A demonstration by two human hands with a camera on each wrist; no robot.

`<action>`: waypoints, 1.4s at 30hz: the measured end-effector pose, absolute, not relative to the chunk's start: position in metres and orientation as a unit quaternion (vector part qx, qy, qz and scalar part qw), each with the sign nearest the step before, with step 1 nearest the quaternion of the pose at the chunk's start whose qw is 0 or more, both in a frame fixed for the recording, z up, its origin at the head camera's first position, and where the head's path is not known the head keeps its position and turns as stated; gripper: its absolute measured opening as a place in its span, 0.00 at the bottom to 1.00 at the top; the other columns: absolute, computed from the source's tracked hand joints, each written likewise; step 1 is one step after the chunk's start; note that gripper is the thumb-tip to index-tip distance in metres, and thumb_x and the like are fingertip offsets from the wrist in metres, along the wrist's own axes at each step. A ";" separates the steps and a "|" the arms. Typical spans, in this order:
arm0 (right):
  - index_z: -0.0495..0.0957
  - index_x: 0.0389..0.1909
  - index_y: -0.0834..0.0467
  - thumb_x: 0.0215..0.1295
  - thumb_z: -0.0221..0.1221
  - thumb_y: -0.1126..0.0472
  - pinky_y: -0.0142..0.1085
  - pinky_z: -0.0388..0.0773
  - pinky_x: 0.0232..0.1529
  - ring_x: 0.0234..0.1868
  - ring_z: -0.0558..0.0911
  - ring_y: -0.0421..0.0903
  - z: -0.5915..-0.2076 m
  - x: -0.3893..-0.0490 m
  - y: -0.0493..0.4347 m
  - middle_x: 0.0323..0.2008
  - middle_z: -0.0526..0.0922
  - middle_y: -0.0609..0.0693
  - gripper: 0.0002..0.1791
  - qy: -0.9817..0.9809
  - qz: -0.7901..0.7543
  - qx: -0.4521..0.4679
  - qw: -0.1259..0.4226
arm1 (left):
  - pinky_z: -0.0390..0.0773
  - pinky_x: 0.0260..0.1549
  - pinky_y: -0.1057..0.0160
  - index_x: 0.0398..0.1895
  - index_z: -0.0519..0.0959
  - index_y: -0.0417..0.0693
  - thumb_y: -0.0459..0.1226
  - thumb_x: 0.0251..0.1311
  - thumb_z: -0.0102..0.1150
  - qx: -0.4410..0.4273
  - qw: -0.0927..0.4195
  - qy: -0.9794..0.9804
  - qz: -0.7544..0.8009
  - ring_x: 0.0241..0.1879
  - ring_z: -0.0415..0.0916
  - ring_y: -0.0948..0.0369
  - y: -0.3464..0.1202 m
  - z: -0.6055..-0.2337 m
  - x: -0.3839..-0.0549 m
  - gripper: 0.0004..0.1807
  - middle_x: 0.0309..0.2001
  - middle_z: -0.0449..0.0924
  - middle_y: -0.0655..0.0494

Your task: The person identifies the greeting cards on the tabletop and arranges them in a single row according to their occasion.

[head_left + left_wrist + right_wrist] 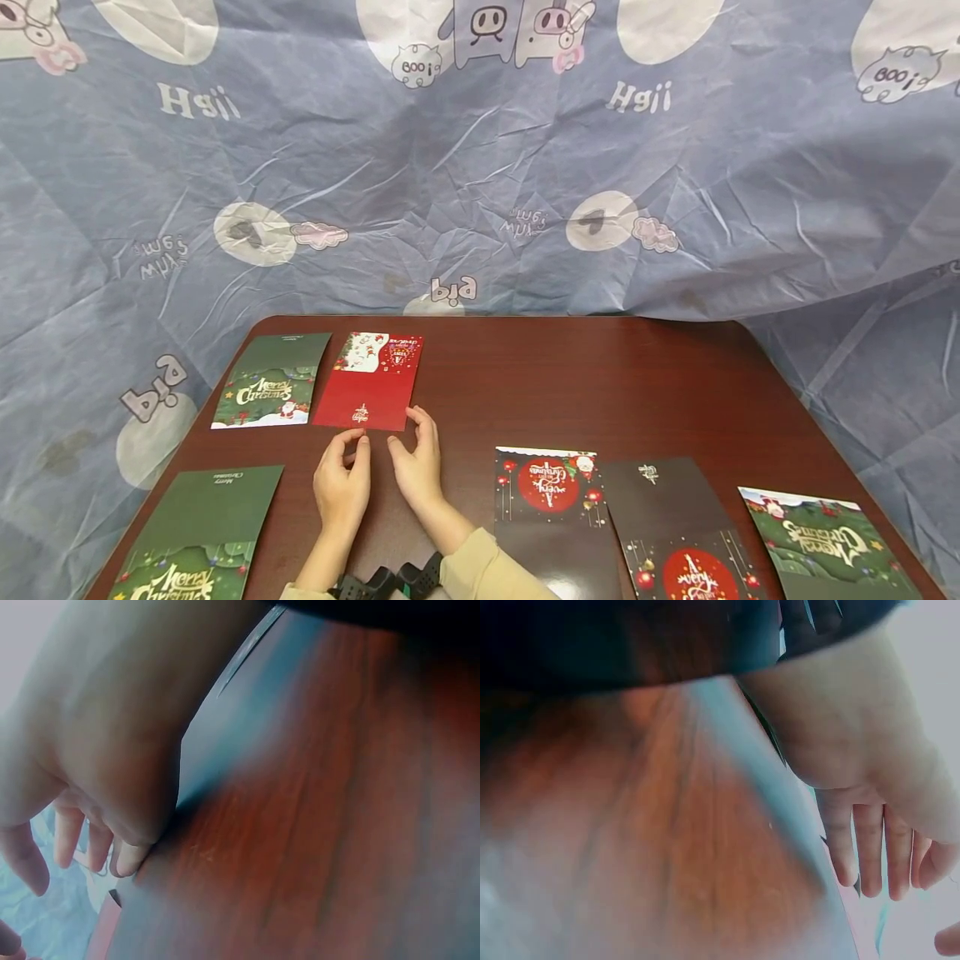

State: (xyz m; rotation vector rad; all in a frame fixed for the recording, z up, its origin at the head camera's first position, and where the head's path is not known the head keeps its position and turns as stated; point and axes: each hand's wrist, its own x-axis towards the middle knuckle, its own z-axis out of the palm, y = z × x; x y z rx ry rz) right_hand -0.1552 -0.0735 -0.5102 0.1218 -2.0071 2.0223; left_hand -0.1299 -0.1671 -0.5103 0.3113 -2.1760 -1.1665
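Note:
A red Christmas card [365, 388] lies flat at the back left of the table, its near edge just in front of both hands. My left hand [342, 482] hovers or rests by that edge with fingers loosely bent and nothing in them. Close beside it, my right hand [417, 467] has its fingers extended, one fingertip at the card's near right corner; whether it touches cannot be told. The left wrist view shows that hand's fingers [94, 844] pointing down by the wood. In the right wrist view the right hand's fingers [868, 851] are straight, holding nothing.
A green Christmas card [262, 392] lies left of the red one, another green card [202, 512] nearer the front left. Two black cards [557, 542] [667, 504] lie right of the hands, and a green card [828, 542] at the far right. A patterned cloth [480, 208] hangs behind the table [600, 383].

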 end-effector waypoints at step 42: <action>0.69 0.54 0.65 0.55 0.58 0.72 0.46 0.65 0.59 0.61 0.66 0.51 -0.508 -0.123 -0.081 0.59 0.65 0.59 0.23 -0.712 0.687 0.087 0.116 | 0.72 0.27 0.77 0.35 0.83 0.50 0.36 0.55 0.64 0.042 0.324 -0.868 -0.374 0.27 0.76 0.69 -0.203 -0.498 -0.101 0.04 0.29 0.82 0.62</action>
